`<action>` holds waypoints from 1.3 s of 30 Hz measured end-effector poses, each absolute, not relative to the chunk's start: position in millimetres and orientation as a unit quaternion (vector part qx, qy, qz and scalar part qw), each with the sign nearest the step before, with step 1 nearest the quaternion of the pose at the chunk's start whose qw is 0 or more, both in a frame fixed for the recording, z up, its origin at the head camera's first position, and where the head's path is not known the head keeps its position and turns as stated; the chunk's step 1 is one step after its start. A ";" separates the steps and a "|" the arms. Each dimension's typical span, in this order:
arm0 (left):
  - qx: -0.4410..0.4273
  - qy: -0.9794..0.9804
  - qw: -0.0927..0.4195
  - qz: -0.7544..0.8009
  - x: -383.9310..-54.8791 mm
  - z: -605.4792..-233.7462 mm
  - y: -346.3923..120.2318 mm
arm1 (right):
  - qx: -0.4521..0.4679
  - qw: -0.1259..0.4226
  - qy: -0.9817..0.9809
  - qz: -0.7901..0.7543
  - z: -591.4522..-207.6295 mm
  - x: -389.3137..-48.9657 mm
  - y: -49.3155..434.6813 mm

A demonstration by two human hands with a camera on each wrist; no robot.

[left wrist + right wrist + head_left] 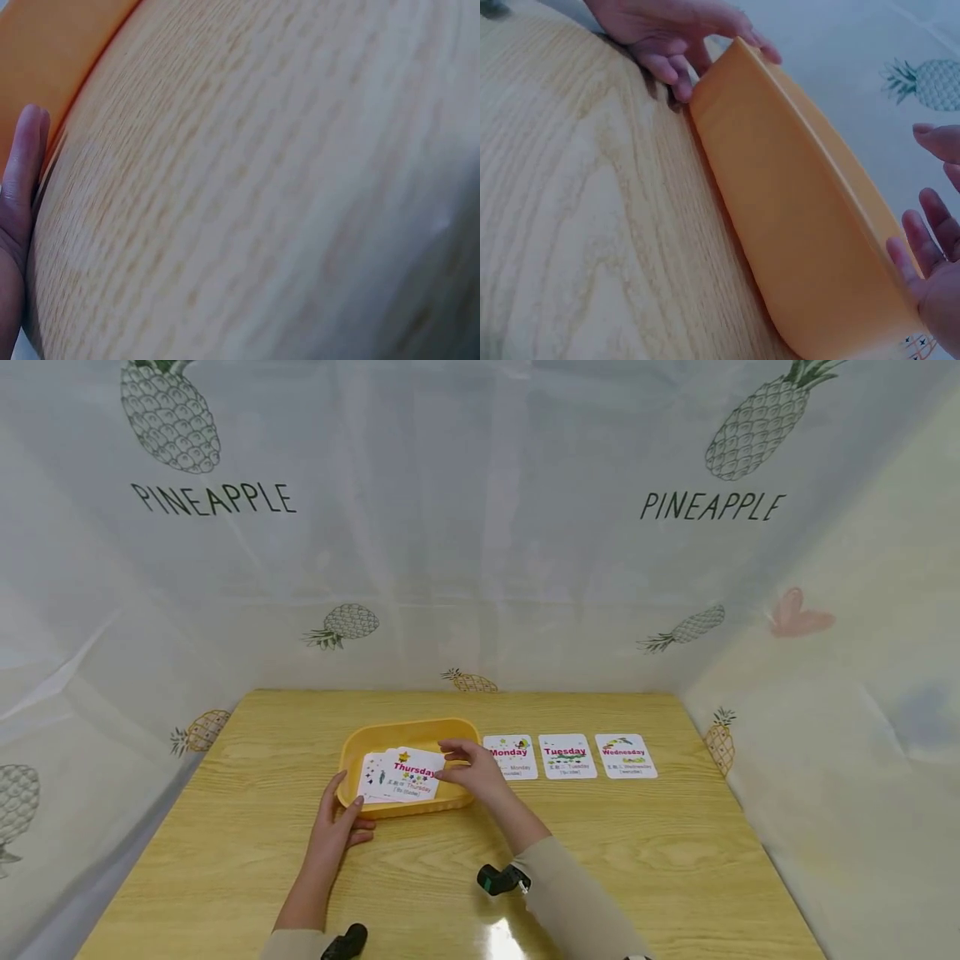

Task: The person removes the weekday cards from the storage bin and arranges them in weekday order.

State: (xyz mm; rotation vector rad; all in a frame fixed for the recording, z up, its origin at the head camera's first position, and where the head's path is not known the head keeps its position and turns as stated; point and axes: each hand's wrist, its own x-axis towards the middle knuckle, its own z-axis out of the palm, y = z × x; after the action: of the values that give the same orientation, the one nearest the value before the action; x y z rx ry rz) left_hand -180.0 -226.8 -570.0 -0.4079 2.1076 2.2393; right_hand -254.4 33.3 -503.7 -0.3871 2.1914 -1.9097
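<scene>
A yellow plastic tray [457, 731] stands on the table, seen side-on as an orange wall [780, 195] in the right wrist view. Inside lies a small pile of white cards, a Thursday card [408, 770] on top. My left hand [337, 822] grips the tray's near left corner, thumb over the rim and other fingers against the outside. Over the tray's right end hovers my right hand [476, 772], its thumb and fingers spread apart beside the Thursday card's right edge. Whether a fingertip touches the card I cannot tell.
To the tray's right, a Monday card [510, 757], a Tuesday card [567, 756] and a Wednesday card [626, 756] lie in a row on the wooden table [600, 827]. A pale cloth [465, 568] printed with pineapples hangs behind and at the sides.
</scene>
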 end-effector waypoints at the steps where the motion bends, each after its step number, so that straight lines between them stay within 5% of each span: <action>1: -0.131 0.680 0.019 0.721 -179.9 -569.9 -226.8 | -0.131 0.107 0.746 -0.644 -503.7 -256.4 31.6; 22: -0.132 0.681 0.004 0.720 -178.2 -569.1 -225.8 | -0.138 0.210 0.767 -0.590 -510.5 -288.3 5.7; 39: -0.131 0.681 -0.001 0.720 -177.9 -567.4 -223.6 | -0.114 0.232 0.806 -0.532 -522.0 -296.1 -6.1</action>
State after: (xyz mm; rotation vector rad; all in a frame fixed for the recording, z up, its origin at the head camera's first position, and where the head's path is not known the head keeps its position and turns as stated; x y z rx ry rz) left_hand -177.9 -223.6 -567.4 -0.4121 2.1411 2.2638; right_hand -296.1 -6.1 -522.0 -0.3136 2.2146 -1.4624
